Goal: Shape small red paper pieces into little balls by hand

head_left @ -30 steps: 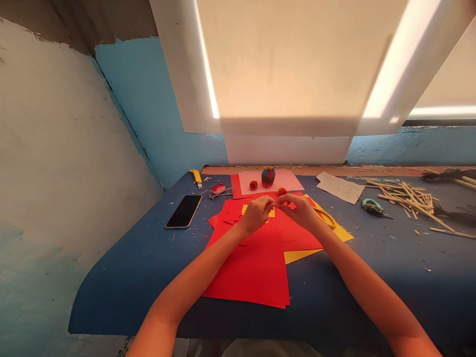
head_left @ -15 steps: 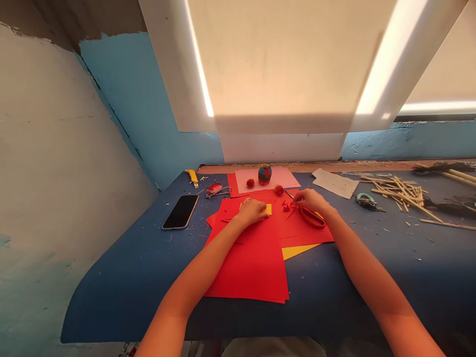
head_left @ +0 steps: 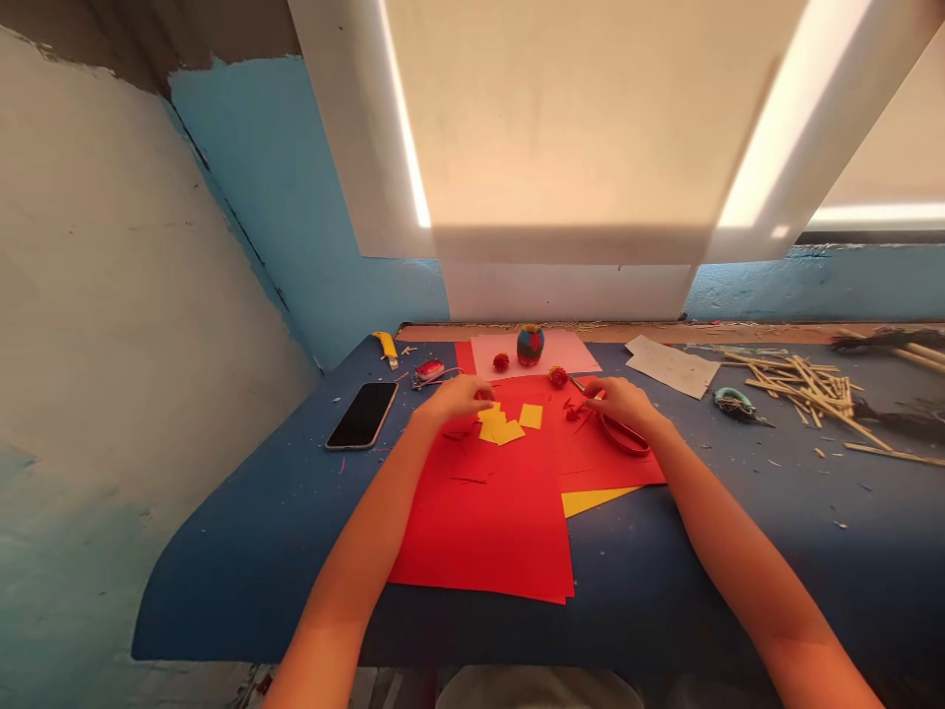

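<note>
My left hand (head_left: 459,398) rests on the red paper sheets (head_left: 494,512), fingers curled down, just left of several small yellow paper squares (head_left: 506,425). My right hand (head_left: 620,402) is closed around the handle of red scissors (head_left: 624,435), whose loops lie on the red paper by my wrist. Small folded red pieces (head_left: 572,411) lie between the two hands. A yellow sheet (head_left: 595,499) pokes out from under the red ones. Beyond the hands stand a blue and red paper ball figure (head_left: 531,346) and two small red spiky balls (head_left: 558,376) on a pink sheet (head_left: 568,350).
A black phone (head_left: 363,415) lies left of the paper, with a red keyring item (head_left: 429,371) and a yellow cutter (head_left: 388,348) behind it. Teal pliers (head_left: 734,402), a grey paper (head_left: 671,365) and several wooden sticks (head_left: 804,387) lie at the right on the blue table (head_left: 258,551).
The hands, joined together a second ago, have parted. My left hand slid left, uncovering the yellow squares. My right hand moved right onto the red scissors.
</note>
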Tool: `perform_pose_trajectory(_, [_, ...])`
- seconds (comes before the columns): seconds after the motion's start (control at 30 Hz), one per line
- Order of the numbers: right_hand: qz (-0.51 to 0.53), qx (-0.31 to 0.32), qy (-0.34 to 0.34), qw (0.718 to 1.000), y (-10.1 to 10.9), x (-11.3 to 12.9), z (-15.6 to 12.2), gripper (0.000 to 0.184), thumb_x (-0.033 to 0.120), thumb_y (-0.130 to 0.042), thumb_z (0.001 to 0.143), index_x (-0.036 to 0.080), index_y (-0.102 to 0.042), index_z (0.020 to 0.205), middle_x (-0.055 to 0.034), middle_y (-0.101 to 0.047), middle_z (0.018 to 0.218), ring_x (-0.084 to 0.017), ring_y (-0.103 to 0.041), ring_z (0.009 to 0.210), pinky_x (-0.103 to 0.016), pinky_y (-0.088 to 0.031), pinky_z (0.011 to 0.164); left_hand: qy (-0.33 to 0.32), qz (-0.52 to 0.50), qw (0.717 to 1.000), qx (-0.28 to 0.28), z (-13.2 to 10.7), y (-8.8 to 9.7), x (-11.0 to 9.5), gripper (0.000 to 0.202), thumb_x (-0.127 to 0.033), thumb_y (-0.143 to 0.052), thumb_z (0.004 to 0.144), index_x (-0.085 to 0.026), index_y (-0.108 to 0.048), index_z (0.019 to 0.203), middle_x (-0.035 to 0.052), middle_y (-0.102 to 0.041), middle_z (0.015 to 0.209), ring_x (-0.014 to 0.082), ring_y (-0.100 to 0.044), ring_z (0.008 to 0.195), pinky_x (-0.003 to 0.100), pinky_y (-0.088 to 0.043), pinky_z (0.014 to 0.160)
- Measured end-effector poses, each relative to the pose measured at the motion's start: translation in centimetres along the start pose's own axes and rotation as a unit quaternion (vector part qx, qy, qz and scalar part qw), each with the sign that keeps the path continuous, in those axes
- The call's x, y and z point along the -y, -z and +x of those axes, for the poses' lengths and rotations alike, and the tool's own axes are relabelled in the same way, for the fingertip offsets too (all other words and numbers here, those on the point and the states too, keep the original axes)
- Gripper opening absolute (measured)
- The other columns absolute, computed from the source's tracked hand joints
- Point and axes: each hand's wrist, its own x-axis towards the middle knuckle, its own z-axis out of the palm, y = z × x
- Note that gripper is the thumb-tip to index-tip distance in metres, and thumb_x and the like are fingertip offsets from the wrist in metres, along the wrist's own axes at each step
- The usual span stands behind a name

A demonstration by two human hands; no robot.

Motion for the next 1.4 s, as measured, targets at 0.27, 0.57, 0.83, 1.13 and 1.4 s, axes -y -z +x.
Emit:
perform_pose_trajectory(0.27, [-0.016, -0.001, 0.021, 1.000, -0.6, -0.4, 0.5, 0.024, 0.040, -0.051, 0.075, 0.026, -0.066, 0.086, -0.0024, -0.068, 0.086, -0.018, -0.058, 0.071, -0.022, -0.028, 0.050, 0.122, 0.022, 0.988, 0.095, -1.9, 1.4, 3.0, 0.053, -0.054, -0.066, 0.059, -0.019, -0.061, 0.099, 0.0089, -0.058, 0.113, 0.0237, -0.055, 0.096, 0.024, -0.040, 0.065])
perform_pose_trajectory(0.57, [0.005, -0.020, 0.013, 1.000, -0.2, -0.5, 0.3, 0.021, 0.038, -0.050, 0.077, 0.026, -0.066, 0.082, -0.0007, -0.069, 0.086, -0.018, -0.059, 0.073, -0.023, -0.029, 0.051, 0.140, 0.052, 0.983, 0.102, -1.7, 1.2, 2.4, 0.020, -0.033, -0.051, 0.074, -0.016, -0.061, 0.071, 0.0083, -0.064, 0.078, 0.0202, -0.058, 0.068, 0.025, -0.035, 0.055])
perform_pose_trajectory(0.83, [0.040, -0.133, -0.008, 0.990, 0.1, 0.7, -0.3, 0.026, 0.044, -0.049, 0.081, 0.025, -0.066, 0.088, -0.0028, -0.069, 0.078, -0.018, -0.061, 0.067, -0.024, -0.034, 0.051, 0.109, 0.054, 0.991, -0.056, -2.5, 2.3, 0.1, 0.023, -0.016, -0.049, 0.074, -0.019, -0.061, 0.094, 0.0071, -0.065, 0.096, 0.0207, -0.059, 0.089, 0.024, -0.041, 0.066])
perform_pose_trajectory(1.13, [0.092, -0.262, 0.366, 0.888, -2.1, 4.8, -2.0, 0.023, 0.024, -0.048, 0.086, 0.025, -0.058, 0.107, -0.0078, -0.055, 0.115, -0.015, -0.061, 0.083, -0.027, -0.050, 0.067, -0.037, -0.333, 0.941, -0.051, -1.3, 0.2, -4.4, 0.022, -0.034, -0.048, 0.083, -0.013, -0.054, 0.085, 0.0014, -0.056, 0.066, 0.0107, -0.055, 0.061, 0.021, -0.043, 0.056])
perform_pose_trajectory(1.4, [0.036, -0.261, 0.459, 0.849, -2.2, 6.4, -3.2, 0.024, 0.017, -0.044, 0.089, 0.028, -0.065, 0.096, -0.0070, -0.054, 0.116, -0.012, -0.061, 0.080, -0.025, -0.050, 0.063, -0.085, -0.377, 0.907, 0.167, -1.8, 0.2, -3.6, 0.034, -0.046, -0.056, 0.077, -0.013, -0.060, 0.085, 0.0002, -0.051, 0.067, 0.0076, -0.043, 0.056, 0.020, -0.036, 0.051])
